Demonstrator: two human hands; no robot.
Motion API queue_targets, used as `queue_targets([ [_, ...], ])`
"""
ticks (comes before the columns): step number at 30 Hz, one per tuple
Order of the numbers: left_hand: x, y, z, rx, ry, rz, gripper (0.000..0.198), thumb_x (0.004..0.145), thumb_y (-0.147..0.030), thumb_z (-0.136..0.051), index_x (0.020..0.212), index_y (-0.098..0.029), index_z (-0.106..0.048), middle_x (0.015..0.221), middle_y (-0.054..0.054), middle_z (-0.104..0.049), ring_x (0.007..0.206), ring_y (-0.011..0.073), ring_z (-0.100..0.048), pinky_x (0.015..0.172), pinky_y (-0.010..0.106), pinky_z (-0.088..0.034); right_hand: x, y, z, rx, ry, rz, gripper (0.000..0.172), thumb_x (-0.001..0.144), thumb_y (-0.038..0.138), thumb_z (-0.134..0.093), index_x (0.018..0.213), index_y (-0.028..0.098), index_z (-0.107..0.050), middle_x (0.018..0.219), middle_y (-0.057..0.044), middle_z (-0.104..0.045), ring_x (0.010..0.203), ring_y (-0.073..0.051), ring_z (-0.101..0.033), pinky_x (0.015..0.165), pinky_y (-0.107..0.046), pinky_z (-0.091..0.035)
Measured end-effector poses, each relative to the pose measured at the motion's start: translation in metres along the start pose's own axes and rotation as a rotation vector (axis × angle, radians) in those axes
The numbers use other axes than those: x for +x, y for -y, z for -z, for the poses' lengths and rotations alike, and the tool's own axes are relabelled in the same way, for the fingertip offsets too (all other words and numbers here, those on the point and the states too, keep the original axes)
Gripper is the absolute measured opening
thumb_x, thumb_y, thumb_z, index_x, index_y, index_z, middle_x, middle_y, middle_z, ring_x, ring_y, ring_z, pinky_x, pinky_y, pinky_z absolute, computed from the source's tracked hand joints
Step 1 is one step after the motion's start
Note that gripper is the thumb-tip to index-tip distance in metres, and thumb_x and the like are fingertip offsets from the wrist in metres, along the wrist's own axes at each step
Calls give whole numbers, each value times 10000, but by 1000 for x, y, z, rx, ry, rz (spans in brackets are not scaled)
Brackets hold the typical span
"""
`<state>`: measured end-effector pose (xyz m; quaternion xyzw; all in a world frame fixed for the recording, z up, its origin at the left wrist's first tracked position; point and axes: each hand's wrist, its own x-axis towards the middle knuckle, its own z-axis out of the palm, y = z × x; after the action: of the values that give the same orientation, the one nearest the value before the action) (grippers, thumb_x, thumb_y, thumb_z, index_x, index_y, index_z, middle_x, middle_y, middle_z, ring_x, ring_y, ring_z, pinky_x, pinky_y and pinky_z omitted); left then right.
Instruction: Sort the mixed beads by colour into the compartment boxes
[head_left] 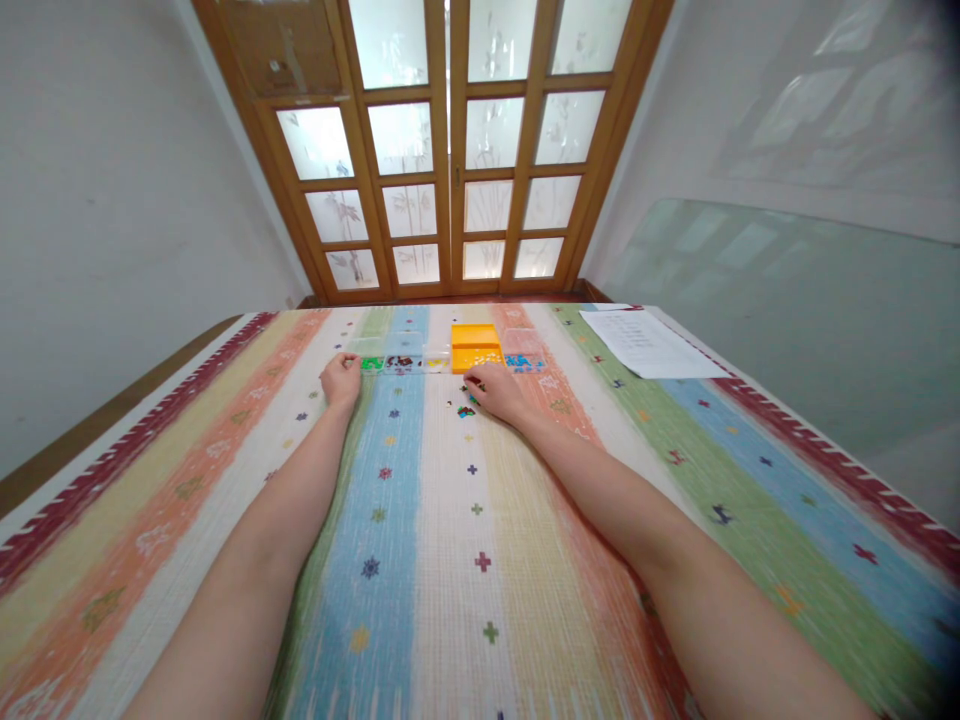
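Note:
My left hand (341,379) is at the left end of a row of small clear boxes, beside the one with green pieces (373,364). Its fingers are pinched together; anything between them is too small to make out. My right hand (493,390) rests just in front of the orange box (475,337), fingers curled together over a small loose pile of mixed coloured pieces (466,411). What those fingertips hold is hidden. Dark brown pieces (403,363), yellow pieces (436,365) and blue pieces (523,363) lie in other clear boxes along the row.
A striped, patterned cloth (450,600) covers the table. Printed paper sheets (649,343) lie at the far right. Beyond the table's far edge stand wooden doors (454,170) with glass panes, and a glass panel (787,300) leans on the right wall.

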<state>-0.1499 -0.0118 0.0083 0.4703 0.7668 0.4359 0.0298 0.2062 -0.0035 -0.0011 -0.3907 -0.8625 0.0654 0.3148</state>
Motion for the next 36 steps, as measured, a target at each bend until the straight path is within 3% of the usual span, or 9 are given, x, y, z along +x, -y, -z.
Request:
queue_targets([
  [5, -30, -34, -19, -46, 302, -424, 270, 927, -323, -580, 1050, -193, -782, 798, 38, -694, 753, 203, -618, 752, 303, -468, 1, 1, 0, -13, 5, -6, 151, 978, 212, -605, 954, 192, -752, 957, -83, -755, 904, -229, -641, 838, -336, -432],
  [9, -64, -61, -33, -21, 593, -852, 235, 934, -267, -607, 1075, -221, -788, 1016, 72, -733, 970, 225, -650, 928, 363, -500, 1, 2, 0, -26, 9, -7, 165, 987, 223, -598, 961, 194, -758, 955, -85, -752, 907, -229, -637, 843, -339, -430],
  [11, -75, -68, -36, -26, 664, -958, 248, 958, -263, -590, 1107, -238, -787, 1079, 80, -731, 1054, 233, -646, 968, 382, -502, 1, 3, 0, -29, 9, -4, 171, 991, 230, -594, 956, 194, -758, 943, -84, -748, 906, -229, -634, 845, -340, -429],
  [19, -82, -70, -38, -46, 733, -1009, 212, 954, -235, -592, 1026, -239, -791, 1063, 61, -723, 1067, 228, -649, 995, 381, -502, 3, 3, -1, -15, 19, 8, 161, 968, 194, -595, 952, 194, -755, 944, -84, -751, 924, -227, -642, 845, -338, -436],
  [36, -84, -70, -38, -36, 716, -988, 171, 943, -256, -612, 985, -227, -775, 1036, 64, -716, 1044, 228, -645, 959, 364, -494, 2, 2, -2, -18, 13, 4, 156, 986, 219, -606, 958, 190, -756, 980, -84, -761, 937, -228, -650, 858, -334, -435],
])
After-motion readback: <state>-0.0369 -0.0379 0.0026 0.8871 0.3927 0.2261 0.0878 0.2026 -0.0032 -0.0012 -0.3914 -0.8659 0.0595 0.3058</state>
